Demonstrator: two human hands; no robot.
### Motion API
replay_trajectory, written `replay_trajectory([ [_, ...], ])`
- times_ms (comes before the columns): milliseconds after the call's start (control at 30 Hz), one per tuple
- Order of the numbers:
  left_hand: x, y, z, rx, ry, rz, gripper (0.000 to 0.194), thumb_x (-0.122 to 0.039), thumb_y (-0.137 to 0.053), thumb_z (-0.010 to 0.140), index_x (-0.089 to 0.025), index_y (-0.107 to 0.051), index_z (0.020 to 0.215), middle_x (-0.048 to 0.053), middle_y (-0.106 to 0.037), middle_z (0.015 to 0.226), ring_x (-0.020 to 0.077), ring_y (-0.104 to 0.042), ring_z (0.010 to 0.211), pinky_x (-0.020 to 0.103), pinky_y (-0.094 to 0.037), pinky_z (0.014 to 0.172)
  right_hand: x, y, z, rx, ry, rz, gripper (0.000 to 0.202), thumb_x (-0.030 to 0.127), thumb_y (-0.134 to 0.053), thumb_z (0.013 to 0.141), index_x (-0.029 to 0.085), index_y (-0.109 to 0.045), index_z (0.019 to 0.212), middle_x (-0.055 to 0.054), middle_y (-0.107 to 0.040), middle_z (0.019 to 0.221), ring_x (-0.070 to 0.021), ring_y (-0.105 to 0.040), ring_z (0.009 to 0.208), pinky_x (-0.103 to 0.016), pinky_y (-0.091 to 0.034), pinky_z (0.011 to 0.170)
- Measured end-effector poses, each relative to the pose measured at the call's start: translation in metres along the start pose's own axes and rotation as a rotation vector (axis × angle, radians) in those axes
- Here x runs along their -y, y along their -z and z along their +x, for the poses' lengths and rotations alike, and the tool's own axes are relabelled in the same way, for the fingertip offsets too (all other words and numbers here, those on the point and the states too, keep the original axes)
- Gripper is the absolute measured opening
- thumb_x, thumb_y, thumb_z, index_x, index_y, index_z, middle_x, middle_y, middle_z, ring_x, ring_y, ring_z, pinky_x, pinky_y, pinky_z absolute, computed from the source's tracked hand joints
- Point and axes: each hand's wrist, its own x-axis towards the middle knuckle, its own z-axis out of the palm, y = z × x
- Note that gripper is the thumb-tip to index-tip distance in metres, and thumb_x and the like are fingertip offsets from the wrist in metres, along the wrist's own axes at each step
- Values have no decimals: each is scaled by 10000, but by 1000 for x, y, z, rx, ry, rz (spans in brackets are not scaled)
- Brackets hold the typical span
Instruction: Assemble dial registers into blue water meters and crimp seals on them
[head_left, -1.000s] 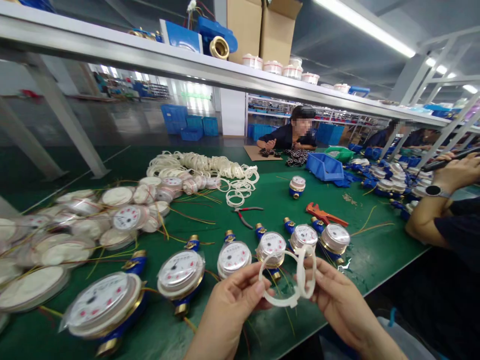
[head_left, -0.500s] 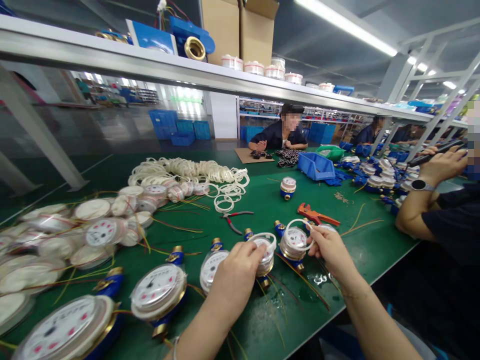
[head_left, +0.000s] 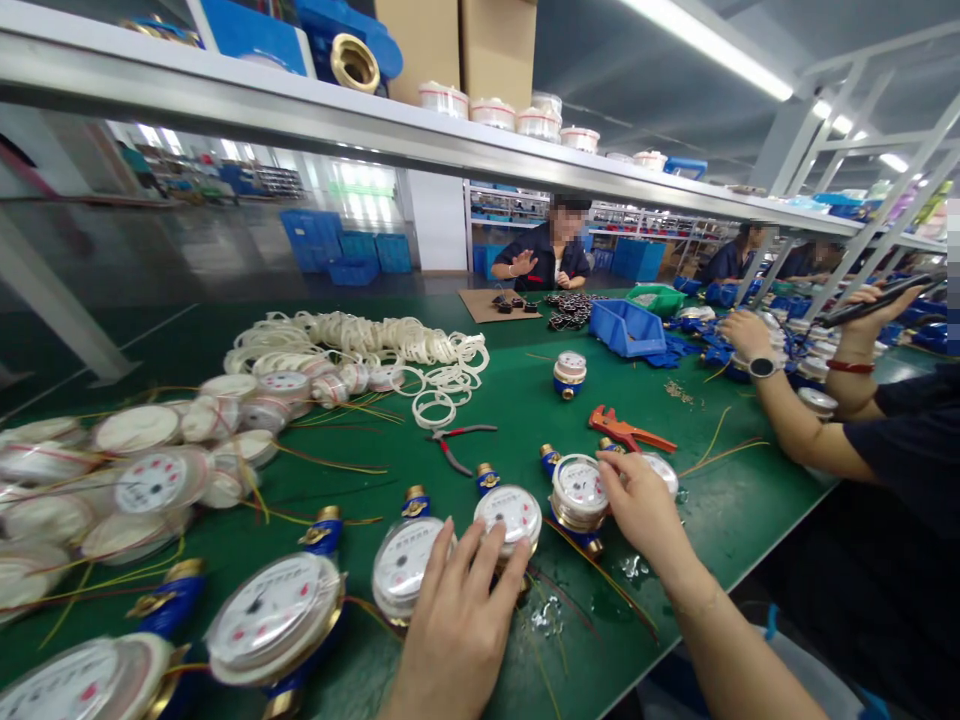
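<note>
A row of water meters with blue bodies and brass ends stands along the green table. My left hand [head_left: 469, 610] is open, its spread fingers over the lower edges of a round meter [head_left: 510, 512] and its left neighbour [head_left: 409, 560]. My right hand [head_left: 637, 500] has its fingertips at the right rim of another meter [head_left: 581, 485]; its fingers are bent, and whether they grip anything is hidden. One more meter dial [head_left: 661, 472] shows partly behind that hand. Red-handled pliers [head_left: 456, 445] and an orange cutter [head_left: 630, 430] lie behind the row.
White rings [head_left: 360, 340] and wired round modules [head_left: 150, 480] are heaped at the left. A small meter [head_left: 570, 373] stands mid-table, with a blue bin [head_left: 628, 328] beyond. A shelf [head_left: 337, 125] crosses above. A co-worker's hands [head_left: 750, 340] are at the right.
The white rings at both hands are no longer seen there; rings now sit around the dials. My left hand has drawn back and opened. A co-worker's watch-wearing arm has reached toward the pile of meters.
</note>
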Motion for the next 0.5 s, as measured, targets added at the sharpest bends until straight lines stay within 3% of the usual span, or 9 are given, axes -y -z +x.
replay_trajectory([
  [133,-12,-9,-9,-14,88,5,302,-307,-505,897,-264,-598,1181,102,-566,1287,332,-450,1242,622,-199,1080,-4,-10,-22,31,95,-99,477,473,-433,865,176,-550,1221,-110,-557,1177,-247,-526,1079,-413,-404,957],
  [300,-20,-10,-8,-6,184,21,390,-273,-665,778,-279,-612,1165,126,-542,1310,352,-488,1206,634,-149,1085,-13,-25,-46,-23,110,-206,669,522,-423,869,124,-314,1396,-148,-453,1328,-268,-414,1234,-432,-365,1017],
  [500,-17,-1,-3,54,179,50,401,-233,-637,796,-306,-595,1188,132,-556,1284,323,-542,1144,597,-221,1065,-13,-23,-45,-9,75,-216,586,551,-424,857,152,-432,1287,-133,-496,1255,-273,-468,1177,-430,-411,975],
])
